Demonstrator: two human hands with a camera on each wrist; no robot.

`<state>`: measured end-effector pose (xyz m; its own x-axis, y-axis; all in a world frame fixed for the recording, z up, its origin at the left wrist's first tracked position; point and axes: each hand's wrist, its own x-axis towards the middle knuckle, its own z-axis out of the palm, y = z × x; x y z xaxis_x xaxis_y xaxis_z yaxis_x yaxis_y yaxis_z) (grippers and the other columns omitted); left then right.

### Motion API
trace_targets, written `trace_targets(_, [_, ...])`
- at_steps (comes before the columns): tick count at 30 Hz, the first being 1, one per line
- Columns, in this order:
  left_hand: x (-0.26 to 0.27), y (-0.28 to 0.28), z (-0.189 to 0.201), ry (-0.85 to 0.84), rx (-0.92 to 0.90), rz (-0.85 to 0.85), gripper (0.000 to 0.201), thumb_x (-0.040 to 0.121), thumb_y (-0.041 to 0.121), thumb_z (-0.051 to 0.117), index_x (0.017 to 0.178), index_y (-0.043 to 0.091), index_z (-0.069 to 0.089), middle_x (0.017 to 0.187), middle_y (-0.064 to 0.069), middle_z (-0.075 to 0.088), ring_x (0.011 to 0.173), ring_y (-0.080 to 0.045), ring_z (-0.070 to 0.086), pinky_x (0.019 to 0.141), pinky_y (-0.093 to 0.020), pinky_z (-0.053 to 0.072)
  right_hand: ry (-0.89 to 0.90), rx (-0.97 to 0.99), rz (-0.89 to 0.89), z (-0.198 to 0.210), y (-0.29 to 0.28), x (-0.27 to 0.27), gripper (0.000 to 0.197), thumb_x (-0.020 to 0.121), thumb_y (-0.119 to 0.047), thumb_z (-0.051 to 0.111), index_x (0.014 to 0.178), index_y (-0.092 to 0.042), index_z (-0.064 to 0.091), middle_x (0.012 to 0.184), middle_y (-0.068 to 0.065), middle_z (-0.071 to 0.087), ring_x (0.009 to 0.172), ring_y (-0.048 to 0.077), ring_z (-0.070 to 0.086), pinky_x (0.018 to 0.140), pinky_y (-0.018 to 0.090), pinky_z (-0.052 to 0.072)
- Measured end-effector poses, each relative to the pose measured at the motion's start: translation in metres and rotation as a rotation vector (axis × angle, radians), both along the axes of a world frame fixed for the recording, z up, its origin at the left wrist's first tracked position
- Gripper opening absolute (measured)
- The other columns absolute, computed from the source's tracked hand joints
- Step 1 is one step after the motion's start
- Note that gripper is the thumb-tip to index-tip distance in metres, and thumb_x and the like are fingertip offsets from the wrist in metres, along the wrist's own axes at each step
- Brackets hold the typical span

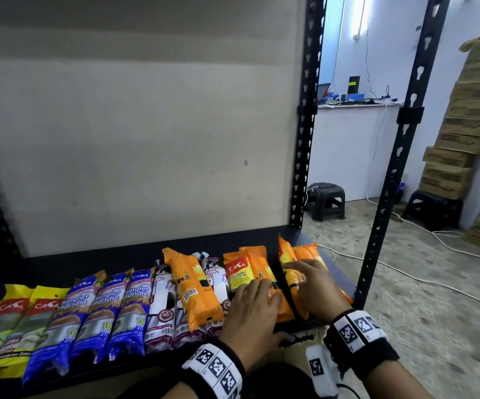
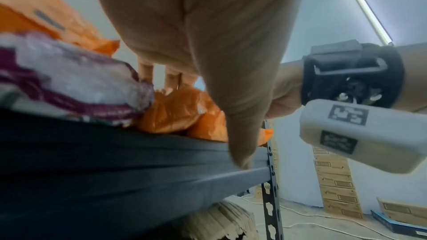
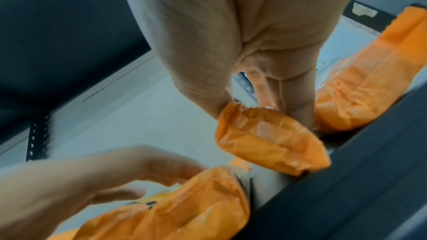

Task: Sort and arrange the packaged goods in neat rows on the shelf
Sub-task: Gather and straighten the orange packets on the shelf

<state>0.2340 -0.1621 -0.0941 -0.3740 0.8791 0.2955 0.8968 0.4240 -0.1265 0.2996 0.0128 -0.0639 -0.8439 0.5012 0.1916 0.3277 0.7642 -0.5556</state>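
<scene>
On the dark shelf board (image 1: pixel 89 263) lie rows of yellow packs (image 1: pixel 17 321), blue packs (image 1: pixel 100 312) and white-and-maroon packs (image 1: pixel 161 306). One orange pack (image 1: pixel 195 286) lies across the white ones. My left hand (image 1: pixel 261 292) rests its straight fingers on a labelled orange pack (image 1: pixel 247 272), thumb down at the shelf's front edge (image 2: pixel 161 171). My right hand (image 1: pixel 299 275) grips another orange pack (image 3: pixel 270 140), tipped on its edge, between thumb and fingers. One more orange pack (image 3: pixel 358 98) lies at the far right.
The shelf's beige back panel (image 1: pixel 146 139) stands behind the packs, with black slotted posts (image 1: pixel 388 197) at the right end. Beyond are two dark stools (image 1: pixel 328 200), white cables (image 1: pixel 434 234) on the floor and stacked cardboard boxes (image 1: pixel 463 125).
</scene>
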Motion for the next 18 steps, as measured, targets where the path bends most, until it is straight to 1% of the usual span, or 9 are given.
trace_targets(2, [0.001, 0.01, 0.0, -0.001, 0.015, -0.037, 0.052, 0.075, 0.054, 0.068, 0.115, 0.023, 0.059, 0.117, 0.0, 0.055, 0.108, -0.023, 0.054, 0.088, -0.038, 0.049, -0.031, -0.025, -0.003, 0.001, 0.002, 0.001, 0.052, 0.086, 0.004, 0.049, 0.12, -0.03, 0.068, 0.119, 0.002, 0.061, 0.094, 0.009, 0.059, 0.07, 0.01, 0.035])
trace_targets(4, [0.0, 0.019, 0.001, 0.027, 0.022, -0.047, 0.039, 0.075, 0.044, 0.071, 0.107, 0.022, 0.061, 0.105, 0.0, 0.056, 0.098, -0.023, 0.058, 0.079, -0.037, 0.049, -0.027, -0.058, -0.022, 0.003, 0.002, 0.001, 0.036, 0.093, -0.009, 0.048, 0.115, -0.027, 0.07, 0.091, -0.005, 0.065, 0.067, 0.0, 0.052, 0.057, 0.012, 0.035])
trace_targets(5, [0.0, 0.022, 0.002, 0.036, 0.033, -0.037, 0.035, 0.075, 0.041, 0.069, 0.104, 0.022, 0.062, 0.1, 0.0, 0.057, 0.093, -0.023, 0.059, 0.075, -0.037, 0.049, -0.016, -0.071, -0.035, 0.004, 0.001, 0.001, 0.025, 0.097, -0.021, 0.05, 0.112, -0.026, 0.07, 0.087, -0.007, 0.063, 0.067, 0.002, 0.05, 0.057, 0.013, 0.034])
trace_targets(7, [0.002, 0.026, 0.002, 0.034, 0.066, -0.028, 0.034, 0.075, 0.038, 0.067, 0.105, 0.022, 0.061, 0.096, 0.001, 0.057, 0.086, -0.022, 0.061, 0.072, -0.037, 0.048, 0.007, -0.069, -0.069, 0.002, 0.0, 0.0, 0.019, 0.094, -0.043, 0.059, 0.105, -0.028, 0.065, 0.09, -0.008, 0.06, 0.082, 0.009, 0.054, 0.066, 0.024, 0.036])
trace_targets(8, [0.004, 0.027, 0.002, 0.031, 0.084, -0.027, 0.035, 0.074, 0.036, 0.066, 0.106, 0.023, 0.059, 0.096, 0.0, 0.057, 0.083, -0.022, 0.061, 0.07, -0.038, 0.048, 0.008, -0.071, -0.087, 0.0, 0.001, 0.001, 0.019, 0.09, -0.044, 0.063, 0.102, -0.029, 0.061, 0.092, -0.007, 0.058, 0.089, 0.014, 0.056, 0.069, 0.027, 0.035])
trace_targets(11, [0.008, 0.023, 0.004, -0.001, 0.131, -0.005, 0.033, 0.077, 0.031, 0.065, 0.107, 0.025, 0.053, 0.104, -0.004, 0.054, 0.074, -0.024, 0.062, 0.064, -0.038, 0.048, -0.01, -0.075, -0.101, -0.002, 0.005, 0.003, 0.021, 0.089, -0.027, 0.063, 0.107, -0.029, 0.055, 0.099, -0.001, 0.06, 0.096, 0.022, 0.059, 0.068, 0.03, 0.035])
trace_targets(15, [0.01, 0.023, 0.013, -0.079, 0.217, 0.073, 0.036, 0.08, 0.032, 0.065, 0.116, 0.031, 0.057, 0.129, -0.008, 0.049, 0.063, -0.024, 0.062, 0.051, -0.034, 0.052, 0.04, -0.067, -0.05, -0.002, 0.005, 0.006, 0.036, 0.091, -0.011, 0.054, 0.121, -0.031, 0.056, 0.102, -0.001, 0.063, 0.075, 0.008, 0.055, 0.057, 0.016, 0.033])
trace_targets(17, [0.013, 0.024, 0.016, -0.14, 0.233, 0.119, 0.024, 0.092, 0.037, 0.053, 0.113, 0.029, 0.06, 0.132, -0.005, 0.043, 0.067, -0.025, 0.063, 0.056, -0.036, 0.055, 0.058, -0.052, -0.068, -0.005, 0.005, 0.003, 0.035, 0.095, -0.012, 0.05, 0.121, -0.032, 0.061, 0.114, 0.006, 0.062, 0.089, 0.019, 0.058, 0.068, 0.022, 0.039])
trace_targets(18, [0.012, 0.025, 0.015, -0.14, 0.222, 0.129, 0.027, 0.096, 0.042, 0.048, 0.114, 0.027, 0.06, 0.132, -0.004, 0.043, 0.074, -0.026, 0.064, 0.063, -0.037, 0.055, 0.048, -0.037, -0.085, -0.006, 0.005, 0.003, 0.033, 0.096, -0.013, 0.048, 0.121, -0.029, 0.063, 0.12, 0.009, 0.06, 0.099, 0.023, 0.058, 0.076, 0.027, 0.042])
